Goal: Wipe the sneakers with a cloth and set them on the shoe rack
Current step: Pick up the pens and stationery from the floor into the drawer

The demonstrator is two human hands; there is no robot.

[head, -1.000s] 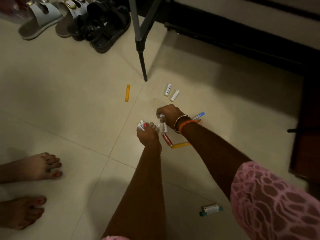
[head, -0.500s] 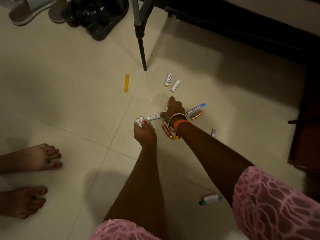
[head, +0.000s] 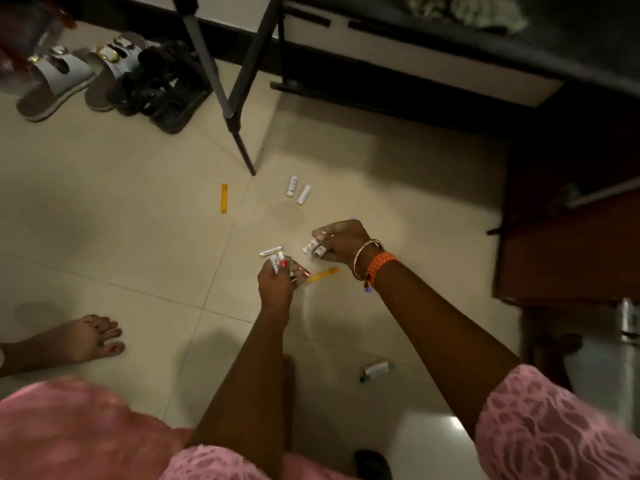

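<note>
Your left hand and right hand each grip small tubes above the floor; sandals sit top left.

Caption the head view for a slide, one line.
Left hand and right hand each grip small white tubes above a tiled floor scattered with more; sandals behind.

Your sleeves are pink with a darker lacy web pattern. Your right wrist wears an orange woven band beside a thin gold-toned bangle. You hold small white cylinders with dark print; a translucent yellow-orange tube lies on the cream floor tiles.
</note>
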